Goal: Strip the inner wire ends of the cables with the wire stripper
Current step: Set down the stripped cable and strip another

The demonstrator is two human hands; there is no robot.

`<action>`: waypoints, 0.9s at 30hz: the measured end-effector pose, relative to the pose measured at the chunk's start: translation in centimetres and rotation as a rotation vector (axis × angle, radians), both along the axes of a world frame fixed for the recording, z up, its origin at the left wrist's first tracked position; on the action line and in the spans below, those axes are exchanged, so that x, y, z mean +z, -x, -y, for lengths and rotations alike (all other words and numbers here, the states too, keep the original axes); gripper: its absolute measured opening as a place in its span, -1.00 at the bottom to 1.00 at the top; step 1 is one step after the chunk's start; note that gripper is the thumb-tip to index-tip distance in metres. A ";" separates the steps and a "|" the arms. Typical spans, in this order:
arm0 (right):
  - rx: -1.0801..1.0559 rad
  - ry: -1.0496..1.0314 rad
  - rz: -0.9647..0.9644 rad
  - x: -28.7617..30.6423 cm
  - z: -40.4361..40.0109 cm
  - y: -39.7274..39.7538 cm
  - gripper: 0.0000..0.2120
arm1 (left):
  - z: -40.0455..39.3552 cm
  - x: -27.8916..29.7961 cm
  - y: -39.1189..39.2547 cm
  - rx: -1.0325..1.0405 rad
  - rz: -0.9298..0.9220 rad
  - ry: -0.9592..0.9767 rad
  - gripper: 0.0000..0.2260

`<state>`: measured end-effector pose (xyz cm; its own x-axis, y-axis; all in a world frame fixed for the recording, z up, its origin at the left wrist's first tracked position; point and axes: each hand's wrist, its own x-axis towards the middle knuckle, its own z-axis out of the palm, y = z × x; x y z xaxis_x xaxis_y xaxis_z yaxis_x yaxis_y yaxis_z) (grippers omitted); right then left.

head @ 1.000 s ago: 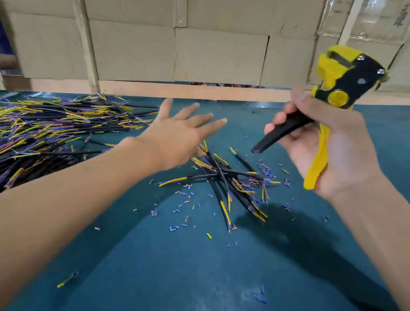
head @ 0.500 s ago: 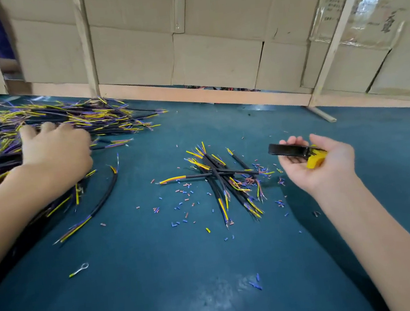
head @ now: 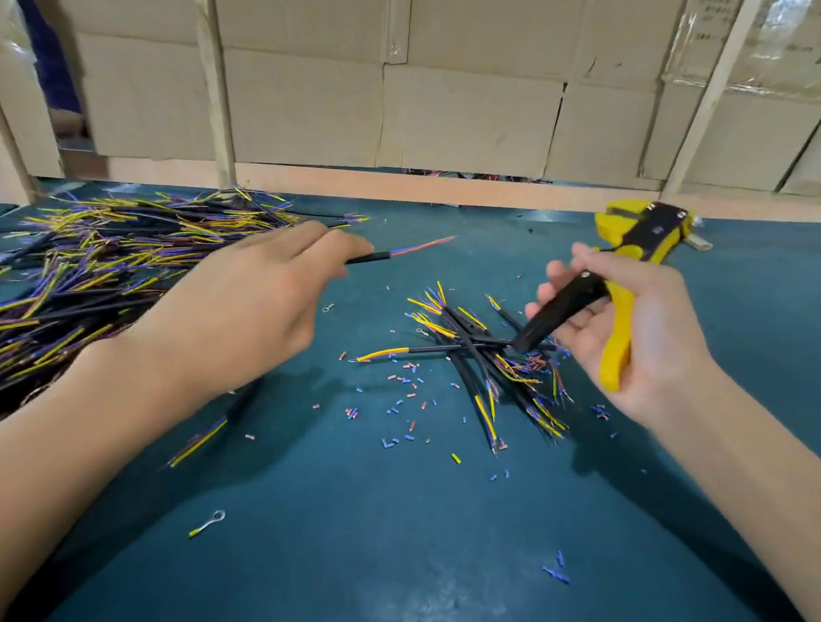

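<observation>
Lifted clear of the heap at nine o'clock since a moment ago, a fresh cable (head: 393,253) sits pinched in the left hand (head: 247,305), its inner wires pointing toward three o'clock; the right hand (head: 628,330) grips the wire stripper (head: 634,252), handles spread; loose, splayed wires could miss its jaws or be nicked.

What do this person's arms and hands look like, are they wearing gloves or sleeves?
No gloves: both the left hand and the right hand are bare. Both forearms are bare as far as the picture's edge, with no sleeve showing. No watch, ring or bracelet shows on either wrist or on the fingers.
</observation>
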<state>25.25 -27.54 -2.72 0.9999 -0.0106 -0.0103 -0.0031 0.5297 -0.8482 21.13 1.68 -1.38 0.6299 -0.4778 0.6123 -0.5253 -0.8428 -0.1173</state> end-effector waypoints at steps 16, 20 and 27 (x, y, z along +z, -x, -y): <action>0.150 0.206 0.407 0.1 -3.3 3.3 -0.86 | 2.4 -0.1 2.1 -0.194 -0.070 0.075 -0.68; 0.149 0.237 0.428 -0.3 -3.9 3.7 -0.87 | 4.0 -1.0 2.5 -0.230 -0.105 0.248 -0.72; 0.155 0.307 0.475 -1.3 -4.7 3.9 -0.86 | 5.2 -2.2 2.6 -0.240 -0.049 0.422 -0.82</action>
